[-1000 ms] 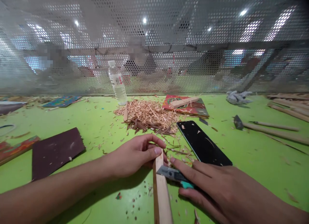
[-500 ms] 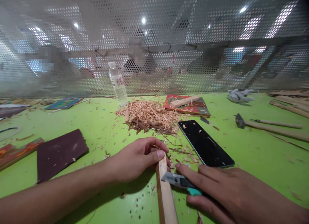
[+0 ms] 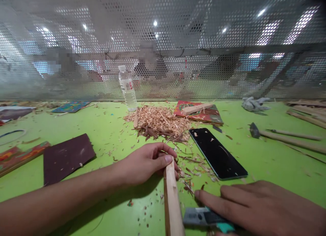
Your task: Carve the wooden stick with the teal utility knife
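My left hand [image 3: 150, 163] pinches the far end of a pale wooden stick [image 3: 173, 202], thumb on top and fingers curled around its far side. The stick points toward me and runs out of the bottom of the view. Low on the right, my right hand [image 3: 254, 205] is closed around a utility knife [image 3: 206, 217] with a grey metal head and teal handle parts. Its blade end lies close beside the stick's right side; whether it touches cannot be made out. Part of the knife's handle is hidden under my fingers.
A black phone [image 3: 217, 154] lies beyond my right hand. Behind my hands is a heap of wood shavings [image 3: 163, 120], with a water bottle [image 3: 127, 90] beside it. Dark sandpaper [image 3: 67, 158] lies left, a hammer [image 3: 257, 131] right. A perforated metal screen [image 3: 163, 76] stands behind the green table [image 3: 107, 127].
My right hand has drawn the knife toward me along the stick, from near its far end to lower down. My left hand keeps its hold. The view has shifted slightly.
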`<state>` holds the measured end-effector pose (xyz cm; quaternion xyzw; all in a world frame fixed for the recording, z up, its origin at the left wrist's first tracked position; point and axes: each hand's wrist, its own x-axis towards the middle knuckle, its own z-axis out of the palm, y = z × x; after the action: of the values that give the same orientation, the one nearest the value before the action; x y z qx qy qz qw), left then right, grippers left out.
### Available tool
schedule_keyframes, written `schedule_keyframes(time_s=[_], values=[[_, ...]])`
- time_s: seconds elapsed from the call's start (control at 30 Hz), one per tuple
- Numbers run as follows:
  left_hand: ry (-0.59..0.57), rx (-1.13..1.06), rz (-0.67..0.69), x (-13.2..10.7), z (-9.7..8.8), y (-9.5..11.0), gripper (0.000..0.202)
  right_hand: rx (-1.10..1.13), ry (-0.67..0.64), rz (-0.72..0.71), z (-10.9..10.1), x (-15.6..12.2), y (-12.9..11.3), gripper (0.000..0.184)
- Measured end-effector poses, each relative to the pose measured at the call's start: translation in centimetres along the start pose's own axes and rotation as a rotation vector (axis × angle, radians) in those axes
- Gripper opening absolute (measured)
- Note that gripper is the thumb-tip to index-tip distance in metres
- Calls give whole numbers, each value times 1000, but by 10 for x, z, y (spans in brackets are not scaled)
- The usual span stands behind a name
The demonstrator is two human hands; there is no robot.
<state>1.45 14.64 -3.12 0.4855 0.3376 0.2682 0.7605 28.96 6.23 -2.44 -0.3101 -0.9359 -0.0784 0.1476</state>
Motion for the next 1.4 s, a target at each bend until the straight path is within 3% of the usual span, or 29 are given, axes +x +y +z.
schedule_keyframes(time_s=[0.1,0.27,0.4,0.57,0.67,0.77,0.87,1.0,1.27,1.4], values=[[7,32,-10,2,0,3,30,107,-69,-4,-6,7,3,39],[29,158,16,3,1,6,21,118,-80,116,1,24,3,43],[-7,106,39,3,0,4,24,140,-145,141,2,33,-5,46],[-3,36,-14,4,0,6,12,142,-180,9,5,25,-11,38],[27,97,-52,4,1,9,3,71,-50,-106,14,12,-14,49],[22,108,-55,4,0,10,3,35,0,-116,17,7,-15,49],[-2,75,-35,4,-1,8,7,26,55,-4,12,14,-13,44],[-3,112,6,5,-3,6,10,45,-20,119,7,26,-9,46],[-19,98,17,2,-1,3,28,58,-75,105,3,26,-12,45],[3,42,17,2,0,2,30,38,-64,19,10,17,-18,47]])
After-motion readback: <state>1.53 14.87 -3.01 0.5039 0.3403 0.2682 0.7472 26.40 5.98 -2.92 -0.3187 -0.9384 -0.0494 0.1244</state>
